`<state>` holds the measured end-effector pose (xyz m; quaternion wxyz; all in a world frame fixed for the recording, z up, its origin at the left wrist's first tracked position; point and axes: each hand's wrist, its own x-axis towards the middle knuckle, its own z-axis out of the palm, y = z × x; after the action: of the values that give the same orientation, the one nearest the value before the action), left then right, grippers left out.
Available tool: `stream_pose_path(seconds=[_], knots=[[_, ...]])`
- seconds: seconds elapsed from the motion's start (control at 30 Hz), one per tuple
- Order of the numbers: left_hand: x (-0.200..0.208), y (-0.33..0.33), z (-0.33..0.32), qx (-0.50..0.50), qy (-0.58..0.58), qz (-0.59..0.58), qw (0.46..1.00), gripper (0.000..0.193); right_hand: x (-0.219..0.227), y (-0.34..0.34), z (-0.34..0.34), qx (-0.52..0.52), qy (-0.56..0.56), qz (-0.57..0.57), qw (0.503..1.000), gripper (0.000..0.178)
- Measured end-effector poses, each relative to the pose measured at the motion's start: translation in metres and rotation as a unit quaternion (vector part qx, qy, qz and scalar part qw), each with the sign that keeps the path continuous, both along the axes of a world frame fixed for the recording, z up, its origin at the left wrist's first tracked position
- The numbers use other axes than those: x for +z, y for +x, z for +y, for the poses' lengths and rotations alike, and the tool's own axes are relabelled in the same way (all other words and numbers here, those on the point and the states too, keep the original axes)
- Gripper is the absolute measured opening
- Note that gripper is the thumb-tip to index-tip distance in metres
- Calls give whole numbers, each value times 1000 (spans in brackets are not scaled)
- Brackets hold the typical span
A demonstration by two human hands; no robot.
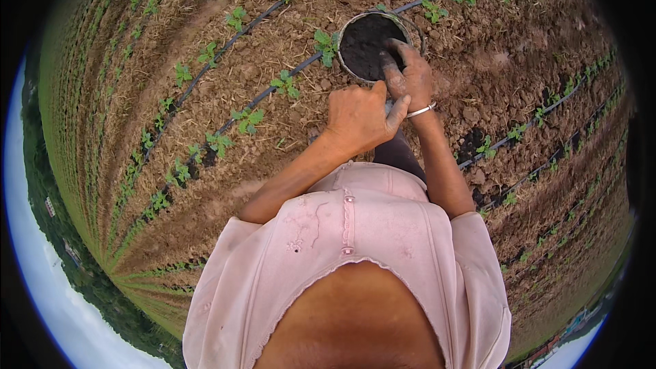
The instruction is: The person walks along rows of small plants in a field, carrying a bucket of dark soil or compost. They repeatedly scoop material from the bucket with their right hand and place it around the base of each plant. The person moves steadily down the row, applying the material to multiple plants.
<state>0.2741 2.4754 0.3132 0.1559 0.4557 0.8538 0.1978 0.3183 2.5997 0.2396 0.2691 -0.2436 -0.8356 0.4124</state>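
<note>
A round bucket (341, 61) with a pale rim and a dark wire handle stands on the soil, holding black powdery material (369, 41). My right hand (413, 78), coated with dark dirt and wearing a white bracelet (421, 110), reaches over the rim with its fingertips at the black material. Its visible fingers are apart; the others are hidden. Just below the bucket's near edge, my left hand (359, 115) is curled closed, back upward, its thumb pointing at the right wrist. What it grips is hidden; a small pale bluish patch shows beside it.
Black drip lines (273, 89) run across brown, straw-strewn soil (273, 143). Small green seedlings (285, 84) grow along them, one (326, 46) touching the bucket's left side. Dark patches (471, 143) lie near plants on the right. A dark-clothed leg (399, 154) shows below my hands.
</note>
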Motion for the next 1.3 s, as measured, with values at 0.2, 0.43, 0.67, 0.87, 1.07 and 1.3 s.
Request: stream_pose_path(seconds=[0.2, 0.43, 0.67, 0.87, 1.07, 1.3], knots=[[-1, -6, -16, 17, 39, 31, 999, 44, 12, -9, -21, -8, 57, -29, 998, 31], [-16, -18, -31, -21, 129, -4, 991, 31, 17, -14, -39, -9, -139, -12, 990, 30], [-1, -30, -37, -48, 100, -34, 993, 40, 28, -18, -41, -8, -108, -6, 994, 27], [9, -26, -34, -47, 42, 28, 998, 46, 18, -17, -38, -1, 31, -25, 999, 24], [0, -27, -42, -70, 42, -1, 997, 37, 29, -17, -48, -9, -28, -35, 999, 27], [-13, -28, -49, -53, 122, -57, 989, 39, 31, -15, -49, 7, -4, -3, 1000, 26]])
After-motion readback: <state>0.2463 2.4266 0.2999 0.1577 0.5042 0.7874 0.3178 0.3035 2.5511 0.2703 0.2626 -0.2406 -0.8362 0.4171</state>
